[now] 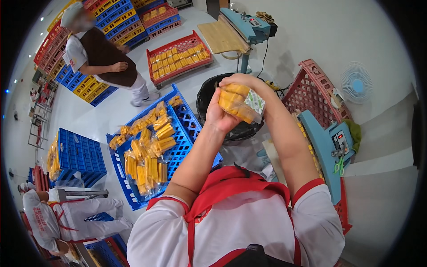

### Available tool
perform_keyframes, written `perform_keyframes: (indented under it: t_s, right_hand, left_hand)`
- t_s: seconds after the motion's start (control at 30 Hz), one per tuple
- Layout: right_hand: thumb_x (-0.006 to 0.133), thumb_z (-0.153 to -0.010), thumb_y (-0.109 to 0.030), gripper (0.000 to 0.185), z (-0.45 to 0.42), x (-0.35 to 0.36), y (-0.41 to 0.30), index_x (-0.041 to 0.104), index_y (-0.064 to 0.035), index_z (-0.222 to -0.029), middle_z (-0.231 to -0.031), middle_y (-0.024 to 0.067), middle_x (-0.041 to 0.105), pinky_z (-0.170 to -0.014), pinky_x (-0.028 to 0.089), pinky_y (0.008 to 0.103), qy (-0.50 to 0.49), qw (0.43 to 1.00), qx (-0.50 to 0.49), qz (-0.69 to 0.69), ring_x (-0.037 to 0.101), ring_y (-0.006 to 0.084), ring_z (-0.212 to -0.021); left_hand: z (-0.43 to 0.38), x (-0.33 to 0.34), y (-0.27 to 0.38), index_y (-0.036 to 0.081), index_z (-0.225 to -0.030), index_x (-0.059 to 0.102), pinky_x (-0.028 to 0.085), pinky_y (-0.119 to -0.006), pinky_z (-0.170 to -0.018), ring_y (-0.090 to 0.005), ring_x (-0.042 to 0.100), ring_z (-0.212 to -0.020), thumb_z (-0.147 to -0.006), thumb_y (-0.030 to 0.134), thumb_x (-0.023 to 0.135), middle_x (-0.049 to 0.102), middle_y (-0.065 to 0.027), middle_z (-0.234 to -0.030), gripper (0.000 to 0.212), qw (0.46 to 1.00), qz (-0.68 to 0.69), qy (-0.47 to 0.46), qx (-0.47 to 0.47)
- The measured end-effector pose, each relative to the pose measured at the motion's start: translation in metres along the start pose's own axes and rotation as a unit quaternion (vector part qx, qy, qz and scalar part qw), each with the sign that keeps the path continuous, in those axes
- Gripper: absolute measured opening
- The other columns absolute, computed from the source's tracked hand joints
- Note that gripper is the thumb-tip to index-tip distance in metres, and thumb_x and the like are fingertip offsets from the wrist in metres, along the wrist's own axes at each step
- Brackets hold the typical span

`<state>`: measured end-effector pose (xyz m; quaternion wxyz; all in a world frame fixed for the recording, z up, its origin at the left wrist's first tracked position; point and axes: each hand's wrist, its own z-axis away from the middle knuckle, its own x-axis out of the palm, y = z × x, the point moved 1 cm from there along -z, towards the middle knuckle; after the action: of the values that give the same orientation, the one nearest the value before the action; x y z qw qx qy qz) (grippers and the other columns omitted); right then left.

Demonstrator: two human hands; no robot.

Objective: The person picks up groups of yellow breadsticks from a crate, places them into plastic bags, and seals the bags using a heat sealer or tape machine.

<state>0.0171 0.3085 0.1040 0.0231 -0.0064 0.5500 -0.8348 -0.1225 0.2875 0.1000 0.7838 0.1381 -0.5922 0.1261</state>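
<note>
Between my two hands is a clear plastic bag of yellow bar-shaped pieces (232,100). My left hand (216,116) cups it from the left and below, thumb along its side. My right hand (241,80) curls over its far end, its fingers partly hidden. A white and green printed packet (255,101) shows at the bag's right side. Below the hands stands a bin with a black liner (206,95). To the left, a blue plastic crate (181,135) carries several similar bags of yellow pieces (146,172), heaped mostly on its left half.
Teal sealing machines stand ahead (233,28) and at my right (320,157); green-handled scissors (339,166) hang on the nearer one. A pink crate (308,90) stands upright near a fan (357,83). A wheeled red crate (156,80) lies beyond. Two co-workers (106,56) (80,217) are at left.
</note>
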Motion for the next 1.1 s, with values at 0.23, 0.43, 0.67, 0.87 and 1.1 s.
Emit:
perform_keyframes:
  t_s: [0.23, 0.43, 0.67, 0.87, 1.1]
  right_hand:
    - [0.059, -0.077, -0.024, 0.017, 0.004, 0.000, 0.013, 0.057, -0.0073, -0.079, -0.074, 0.0030, 0.058, -0.061, 0.045, 0.0281, -0.026, 0.992, 0.001, -0.123, 0.055, 0.0144, -0.065]
    - [0.058, -0.078, -0.021, 0.015, 0.016, -0.005, 0.022, 0.057, -0.0064, -0.079, -0.074, 0.0031, 0.058, -0.062, 0.045, 0.0264, -0.049, 0.984, -0.013, -0.168, 0.056, 0.0140, -0.066]
    - [0.053, -0.082, -0.026, 0.022, 0.019, 0.000, 0.020, 0.059, -0.0052, -0.088, -0.079, 0.0022, 0.059, -0.063, 0.044, 0.0258, -0.055, 0.989, -0.052, -0.129, 0.055, 0.0118, -0.070]
    - [0.048, -0.087, -0.029, 0.033, 0.043, 0.018, 0.063, 0.048, -0.0077, -0.112, -0.103, 0.0007, 0.050, -0.083, 0.035, 0.0248, 0.193, 0.935, -0.200, -0.219, 0.045, 0.0091, -0.098]
    - [0.037, -0.084, -0.053, 0.049, 0.049, 0.096, 0.139, 0.047, -0.0151, -0.113, -0.101, 0.0088, 0.054, -0.072, 0.046, 0.0382, -0.108, 0.881, 0.011, -0.460, 0.055, 0.0220, -0.087]
  left_hand:
    - [-0.002, 0.000, -0.006, 0.013, -0.126, 0.034, 0.029, -0.050, -0.095, -0.0272, 0.039, -0.116, -0.088, 0.050, 0.026, 0.041, -0.0090, -0.126, 0.053, 0.999, -0.006, -0.035, -0.022]
    - [-0.003, 0.002, -0.018, 0.014, -0.127, 0.033, 0.028, -0.050, -0.096, -0.0273, 0.039, -0.117, -0.088, 0.051, 0.026, 0.040, -0.0085, -0.127, 0.054, 0.999, -0.034, -0.033, -0.018]
    - [0.000, -0.003, -0.018, 0.012, -0.123, 0.037, 0.030, -0.047, -0.095, -0.0271, 0.042, -0.113, -0.088, 0.046, 0.035, 0.044, -0.0089, -0.123, 0.049, 0.999, -0.038, -0.025, 0.002]
    - [0.008, -0.048, 0.005, 0.007, -0.118, 0.042, 0.040, -0.042, -0.089, -0.0258, 0.050, -0.103, -0.083, 0.039, 0.052, 0.051, -0.0117, -0.112, 0.049, 0.980, -0.161, -0.043, 0.110]
    - [0.035, -0.074, 0.066, 0.005, -0.126, 0.034, 0.037, -0.041, -0.093, -0.0261, 0.048, -0.108, -0.079, 0.032, 0.057, 0.048, -0.0119, -0.118, 0.059, 0.937, -0.217, -0.095, 0.256]
